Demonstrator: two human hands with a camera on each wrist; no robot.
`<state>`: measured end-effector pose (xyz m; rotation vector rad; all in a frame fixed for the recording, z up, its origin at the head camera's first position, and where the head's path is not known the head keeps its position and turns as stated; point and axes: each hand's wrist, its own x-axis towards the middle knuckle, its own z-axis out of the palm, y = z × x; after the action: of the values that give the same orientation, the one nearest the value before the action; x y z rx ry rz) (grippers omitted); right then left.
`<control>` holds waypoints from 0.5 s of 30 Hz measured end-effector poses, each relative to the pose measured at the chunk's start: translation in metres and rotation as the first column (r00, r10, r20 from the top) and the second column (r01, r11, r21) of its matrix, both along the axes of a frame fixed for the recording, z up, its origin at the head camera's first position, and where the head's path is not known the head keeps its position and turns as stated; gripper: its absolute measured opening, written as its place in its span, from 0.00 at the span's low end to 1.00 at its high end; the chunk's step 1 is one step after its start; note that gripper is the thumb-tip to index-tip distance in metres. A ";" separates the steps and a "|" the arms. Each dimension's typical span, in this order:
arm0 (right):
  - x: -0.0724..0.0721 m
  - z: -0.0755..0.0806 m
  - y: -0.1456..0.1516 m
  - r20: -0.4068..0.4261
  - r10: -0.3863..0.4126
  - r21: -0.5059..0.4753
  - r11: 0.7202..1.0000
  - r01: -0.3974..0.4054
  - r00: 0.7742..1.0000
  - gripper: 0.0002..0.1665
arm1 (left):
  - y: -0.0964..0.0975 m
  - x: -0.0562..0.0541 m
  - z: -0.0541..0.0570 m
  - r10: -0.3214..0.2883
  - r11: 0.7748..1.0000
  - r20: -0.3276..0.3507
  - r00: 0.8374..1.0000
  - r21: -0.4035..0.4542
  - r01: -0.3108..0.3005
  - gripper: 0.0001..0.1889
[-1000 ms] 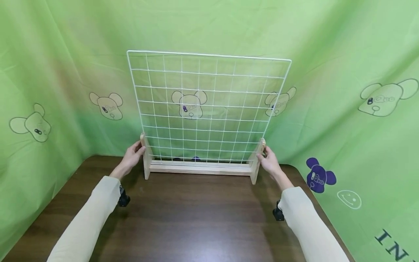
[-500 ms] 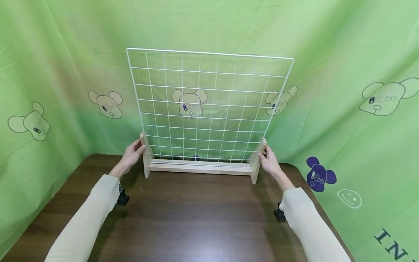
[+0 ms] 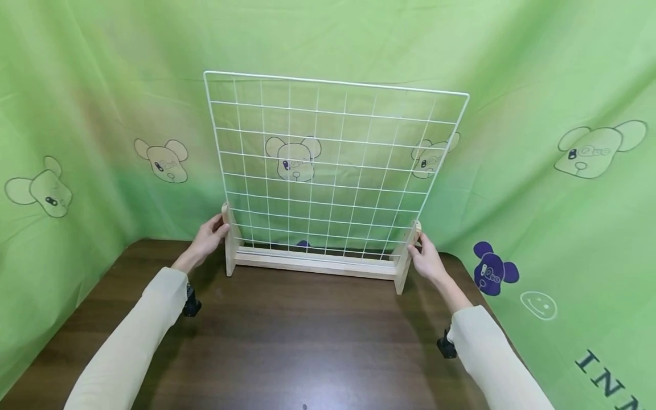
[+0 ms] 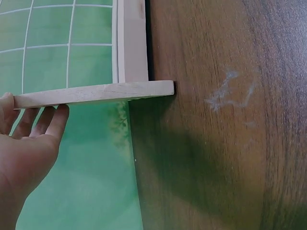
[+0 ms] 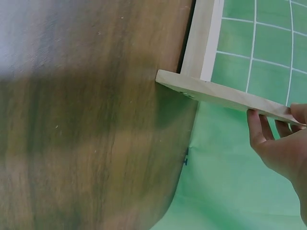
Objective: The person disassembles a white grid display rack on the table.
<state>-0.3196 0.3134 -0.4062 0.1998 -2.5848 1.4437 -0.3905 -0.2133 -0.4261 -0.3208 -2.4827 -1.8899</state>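
Observation:
A white wire grid panel [image 3: 328,151] stands upright in a pale wooden stand [image 3: 315,265] near the back of the brown table. My left hand [image 3: 207,239] holds the stand's left side board [image 4: 96,93]; its fingers lie against the outer face, the thumb at the edge. On the other side, my right hand [image 3: 426,256] grips the right side board [image 5: 225,96], thumb on the edge and fingertips on the outer face. The grid's lower edge meets the stand's crossbar [image 5: 199,38].
Behind the brown table [image 3: 287,336] and along both sides hangs a green cloth [image 3: 328,34] printed with bear heads. The cloth is close behind the grid. Pale scuff marks [image 4: 230,91] show on the tabletop in the left wrist view.
The stand's right end has come slightly nearer and to the right with my right hand, so the stand sits more slanted. My left hand keeps its hold. The head view has shifted slightly.

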 end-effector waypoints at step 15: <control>0.030 -0.006 0.017 -0.087 0.002 -0.020 1.000 -0.004 0.996 0.24 | 0.008 -0.001 -0.001 -0.038 0.999 0.000 0.999 -0.018 0.038 0.29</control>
<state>-0.2900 0.3306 -0.4122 0.2575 -2.5007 1.4290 -0.3916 -0.2052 -0.4270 -0.3704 -2.5123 -1.8821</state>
